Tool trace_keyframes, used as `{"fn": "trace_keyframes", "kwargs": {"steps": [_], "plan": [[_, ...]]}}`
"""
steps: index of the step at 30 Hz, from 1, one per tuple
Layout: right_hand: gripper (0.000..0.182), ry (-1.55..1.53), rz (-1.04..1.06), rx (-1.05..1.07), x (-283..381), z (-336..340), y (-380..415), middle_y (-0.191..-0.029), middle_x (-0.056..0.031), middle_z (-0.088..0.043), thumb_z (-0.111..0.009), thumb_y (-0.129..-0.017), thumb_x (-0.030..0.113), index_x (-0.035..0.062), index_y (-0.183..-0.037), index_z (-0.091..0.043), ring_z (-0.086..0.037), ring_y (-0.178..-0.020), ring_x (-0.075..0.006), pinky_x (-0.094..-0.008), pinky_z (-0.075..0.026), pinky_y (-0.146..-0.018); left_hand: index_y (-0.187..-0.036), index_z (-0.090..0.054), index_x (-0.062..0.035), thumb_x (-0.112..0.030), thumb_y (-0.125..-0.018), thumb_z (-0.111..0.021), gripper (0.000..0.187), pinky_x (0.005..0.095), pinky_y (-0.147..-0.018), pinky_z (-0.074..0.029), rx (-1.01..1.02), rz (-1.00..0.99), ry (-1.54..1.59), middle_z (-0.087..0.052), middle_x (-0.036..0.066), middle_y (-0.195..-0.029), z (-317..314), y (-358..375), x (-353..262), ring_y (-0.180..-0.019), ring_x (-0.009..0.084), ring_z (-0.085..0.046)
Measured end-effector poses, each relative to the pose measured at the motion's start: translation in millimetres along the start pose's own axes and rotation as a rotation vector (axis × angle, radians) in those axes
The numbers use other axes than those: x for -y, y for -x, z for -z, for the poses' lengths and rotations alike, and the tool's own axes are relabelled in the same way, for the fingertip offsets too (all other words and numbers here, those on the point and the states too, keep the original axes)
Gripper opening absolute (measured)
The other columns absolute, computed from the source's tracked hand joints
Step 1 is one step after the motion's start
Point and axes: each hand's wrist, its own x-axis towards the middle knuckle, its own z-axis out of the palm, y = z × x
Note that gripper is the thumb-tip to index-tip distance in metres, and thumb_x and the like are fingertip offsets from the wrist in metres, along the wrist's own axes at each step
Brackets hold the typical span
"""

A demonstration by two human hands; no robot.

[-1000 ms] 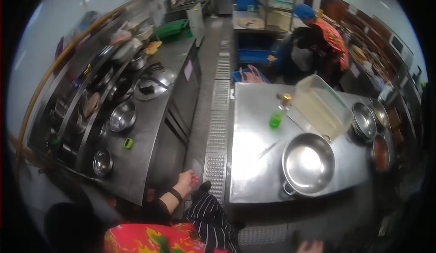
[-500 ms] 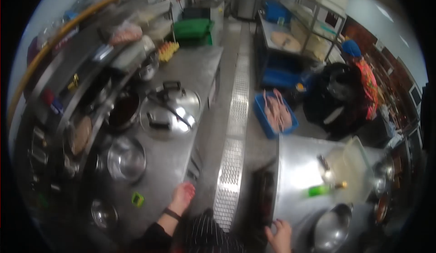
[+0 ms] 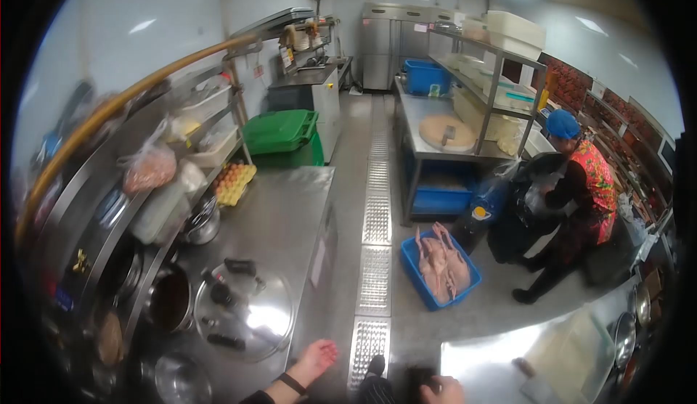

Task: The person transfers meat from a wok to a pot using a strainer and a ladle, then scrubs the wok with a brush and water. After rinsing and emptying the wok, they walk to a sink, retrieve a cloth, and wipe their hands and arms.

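Note:
My left hand [image 3: 315, 359] hangs open, fingers apart, beside the front edge of the steel counter [image 3: 290, 215] on the left, holding nothing. My right hand [image 3: 441, 389] shows only at the bottom edge, resting on the corner of the steel table [image 3: 494, 353] on the right; I cannot tell its grip. On the counter near my left hand lie large pot lids [image 3: 243, 309] and a dark pot [image 3: 169, 301].
A blue crate of raw poultry [image 3: 439, 266] sits on the floor beside the drain grates [image 3: 376, 273]. A person in a blue cap and patterned top [image 3: 573, 193] bends over a black bag. A green bin [image 3: 279, 135], egg tray [image 3: 234, 182], shelving and fridges stand farther back.
The view has tilted up from the tabletops to the aisle and far kitchen. The right hand came up to the table corner. The left hand stays low by the counter.

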Motion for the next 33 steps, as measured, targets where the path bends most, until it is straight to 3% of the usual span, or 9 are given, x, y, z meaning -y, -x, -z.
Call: {"fn": "trace_keyframes", "kwargs": {"steps": [3, 5, 10, 12, 13, 15, 21, 23, 33], "plan": [[0.035, 0.008, -0.085, 0.036, 12, 12, -95, -0.099, -0.0229, -0.070, -0.069, -0.089, 0.029, -0.0005, -0.107, -0.067, -0.066, -0.099, -0.0363, -0.0431, -0.051, -0.083, -0.093, -0.060, -0.0012, -0.013, -0.089, -0.063, 0.013, 0.0351, -0.068, -0.051, 0.085, 0.029, 0.026, -0.063, 0.012, -0.088, -40, -45, -62, -0.076, 0.0233, -0.061], [0.043, 0.064, 0.069, -0.025, 18, 12, -161, -0.108, -0.0223, -0.068, -0.074, -0.081, 0.034, 0.0003, -0.107, -0.070, -0.063, -0.103, -0.0397, -0.0447, -0.048, -0.093, -0.092, -0.060, -0.0024, -0.013, -0.087, -0.063, 0.012, 0.0342, -0.068, -0.051, 0.008, -0.080, 0.077, -0.063, 0.010, -0.084, -82, -53, -109, -0.076, 0.0221, -0.061], [0.048, 0.134, 0.216, 0.061, 57, 15, -315, -0.109, -0.0216, -0.069, -0.072, -0.083, 0.036, 0.0006, -0.115, -0.067, -0.063, -0.105, -0.0395, -0.0442, -0.049, -0.093, -0.093, -0.060, -0.0051, -0.020, -0.087, -0.062, 0.016, 0.0342, -0.069, -0.051, -0.016, -0.250, 0.091, -0.062, 0.008, -0.085, -113, -118, -194, -0.079, 0.0211, -0.061], [0.048, 0.163, 0.200, 0.145, 75, 11, -374, -0.110, -0.0219, -0.067, -0.069, -0.086, 0.034, 0.0010, -0.120, -0.063, -0.062, -0.106, -0.0393, -0.0455, -0.048, -0.093, -0.099, -0.061, -0.0048, -0.024, -0.084, -0.063, 0.024, 0.0292, -0.068, -0.047, -0.140, -0.173, 0.158, -0.063, 0.006, -0.089, -129, -156, -229, -0.081, 0.0179, -0.060], [0.046, 0.174, 0.218, 0.152, 82, 9, -402, -0.105, -0.0213, -0.067, -0.070, -0.084, 0.033, 0.0000, -0.116, -0.063, -0.063, -0.103, -0.0393, -0.0471, -0.048, -0.090, -0.081, -0.062, -0.0074, -0.020, -0.087, -0.058, 0.015, 0.0333, -0.061, -0.047, -0.194, -0.148, 0.205, -0.061, 0.008, -0.073, -141, -172, -244, -0.067, 0.0216, -0.057], [0.045, 0.185, 0.181, 0.129, 91, 0, -453, -0.100, -0.0208, -0.067, -0.070, -0.083, 0.032, -0.0010, -0.113, -0.063, -0.063, -0.100, -0.0392, -0.0488, -0.048, -0.087, -0.092, -0.063, -0.0048, -0.022, -0.091, -0.052, 0.020, 0.0328, -0.067, -0.049, 0.013, -0.045, 0.128, -0.064, 0.010, -0.084, -110, -248, -275, -0.076, 0.0219, -0.058], [0.044, 0.188, 0.056, 0.140, 134, -12, -593, -0.098, -0.0216, -0.066, -0.071, -0.083, 0.030, -0.0006, -0.112, -0.061, -0.064, -0.098, -0.0406, -0.0509, -0.048, -0.085, -0.093, -0.064, -0.0024, -0.027, -0.089, -0.058, 0.026, 0.0358, -0.071, -0.049, -0.003, -0.084, 0.076, -0.066, 0.010, -0.086, -194, -365, -415, -0.078, 0.0236, -0.059], [0.044, 0.188, 0.009, 0.128, 151, -1, -637, -0.095, -0.0215, -0.066, -0.071, -0.082, 0.030, 0.0005, -0.114, -0.061, -0.065, -0.095, -0.0412, -0.0516, -0.050, -0.083, -0.094, -0.065, -0.0015, -0.028, -0.088, -0.061, 0.028, 0.0359, -0.071, -0.049, 0.216, -0.127, 0.058, -0.066, 0.010, -0.087, -224, -422, -456, -0.082, 0.0240, -0.060], [0.046, 0.150, -0.106, 0.107, 130, -2, -854, -0.101, -0.0206, -0.069, -0.070, -0.084, 0.036, 0.0034, -0.116, -0.064, -0.067, -0.095, -0.0382, -0.0459, -0.053, -0.083, -0.092, -0.061, -0.0053, -0.019, -0.084, -0.061, 0.016, 0.0286, -0.065, -0.048, 0.101, -0.081, 0.028, -0.061, 0.005, -0.081, -481, -558, -609, -0.075, 0.0169, -0.058]]}}
